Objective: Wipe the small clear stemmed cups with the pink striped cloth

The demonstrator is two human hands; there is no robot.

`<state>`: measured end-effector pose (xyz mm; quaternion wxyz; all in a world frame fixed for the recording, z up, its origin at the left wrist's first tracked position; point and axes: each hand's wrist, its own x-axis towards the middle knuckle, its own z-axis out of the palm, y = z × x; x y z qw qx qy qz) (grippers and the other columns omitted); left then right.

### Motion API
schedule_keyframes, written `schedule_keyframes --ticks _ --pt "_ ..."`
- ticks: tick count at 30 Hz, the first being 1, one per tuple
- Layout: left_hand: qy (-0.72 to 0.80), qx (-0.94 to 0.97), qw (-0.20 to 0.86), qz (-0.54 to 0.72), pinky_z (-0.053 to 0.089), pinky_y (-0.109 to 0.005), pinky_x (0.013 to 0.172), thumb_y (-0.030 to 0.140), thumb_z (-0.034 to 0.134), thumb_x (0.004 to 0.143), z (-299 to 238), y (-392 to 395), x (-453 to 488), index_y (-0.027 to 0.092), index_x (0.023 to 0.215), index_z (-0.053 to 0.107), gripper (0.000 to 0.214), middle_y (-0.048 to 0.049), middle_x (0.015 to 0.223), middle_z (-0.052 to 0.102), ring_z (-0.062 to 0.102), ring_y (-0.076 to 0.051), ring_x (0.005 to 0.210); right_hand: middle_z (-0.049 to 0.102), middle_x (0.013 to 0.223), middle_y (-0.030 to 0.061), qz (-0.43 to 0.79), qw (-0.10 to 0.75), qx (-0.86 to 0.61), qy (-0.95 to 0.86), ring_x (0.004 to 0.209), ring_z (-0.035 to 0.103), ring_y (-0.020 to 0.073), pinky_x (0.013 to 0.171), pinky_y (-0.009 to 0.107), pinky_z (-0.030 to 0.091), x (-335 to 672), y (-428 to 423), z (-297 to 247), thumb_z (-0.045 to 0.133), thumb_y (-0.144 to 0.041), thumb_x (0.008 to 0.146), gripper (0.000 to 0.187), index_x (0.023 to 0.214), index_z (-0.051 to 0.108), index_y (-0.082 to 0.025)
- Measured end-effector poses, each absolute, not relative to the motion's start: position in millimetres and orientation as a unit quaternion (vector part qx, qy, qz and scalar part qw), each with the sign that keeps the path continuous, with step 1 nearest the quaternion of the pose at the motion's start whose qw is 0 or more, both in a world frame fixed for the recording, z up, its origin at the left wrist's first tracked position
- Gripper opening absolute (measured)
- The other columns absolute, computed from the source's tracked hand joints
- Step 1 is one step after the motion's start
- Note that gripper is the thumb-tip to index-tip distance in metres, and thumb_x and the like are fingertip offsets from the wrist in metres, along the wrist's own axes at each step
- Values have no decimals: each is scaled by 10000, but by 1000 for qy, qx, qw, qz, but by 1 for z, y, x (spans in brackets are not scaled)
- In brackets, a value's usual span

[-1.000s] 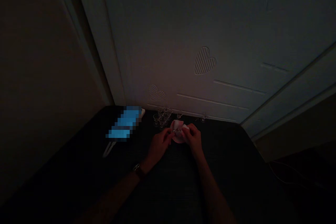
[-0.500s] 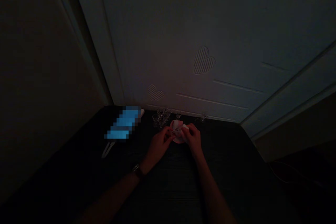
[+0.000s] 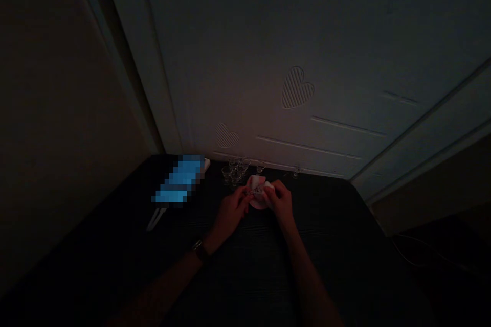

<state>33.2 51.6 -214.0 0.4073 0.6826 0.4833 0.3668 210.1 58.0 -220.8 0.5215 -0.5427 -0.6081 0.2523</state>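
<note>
The scene is dim. My left hand [image 3: 233, 206], a watch on its wrist, has its fingers closed on a small clear glass [image 3: 254, 191]. My right hand [image 3: 281, 199] pinches a small white wad [image 3: 269, 185], cloth or cotton by its look, and presses it against the glass. Below both hands lies a pale pink, roundish piece [image 3: 259, 206], partly covered by them; I cannot tell its material. Just beyond my left hand stands a cluster of small clear glasses [image 3: 235, 169]. A single clear glass [image 3: 261, 166] is behind the pink piece.
To the left, a device with a lit, blurred blue screen [image 3: 180, 179] rests on the dark table [image 3: 238, 276], a white strap or cable [image 3: 155, 218] by it. Another small glass [image 3: 296, 170] stands at the back right. A pale panel with heart reliefs [image 3: 297, 88] rises behind the table.
The white wad and my right fingers have shifted slightly left, closer over the glass. My left fingers have moved a little round it. The other glasses stay put.
</note>
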Motion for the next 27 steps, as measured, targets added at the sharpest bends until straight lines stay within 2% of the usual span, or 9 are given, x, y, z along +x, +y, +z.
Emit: schedule_keyframes --ticks 12,21,27 --pt "490 678 414 360 588 -331 672 361 568 983 -212 52 34 156 1207 599 305 -50 1007 689 676 -154 754 681 1059 54 251 515 -546 -611 882 670 167 777 356 579 210 56 -219 599 -346 951 234 1081 645 -157" --pt "492 683 413 349 586 -334 678 364 572 980 -213 52 34 150 1157 618 282 -46 989 690 676 -154 755 678 1078 58 244 513 -546 -616 904 672 177 792 370 579 212 59 -224 599 -350 951 252 1104 639 -154" --pt "490 682 413 352 587 -332 674 363 570 981 -214 53 34 154 1190 606 297 -49 1003 689 676 -155 756 678 1081 59 245 510 -545 -619 902 671 175 791 368 579 212 59 -225 597 -350 952 248 1103 640 -157"
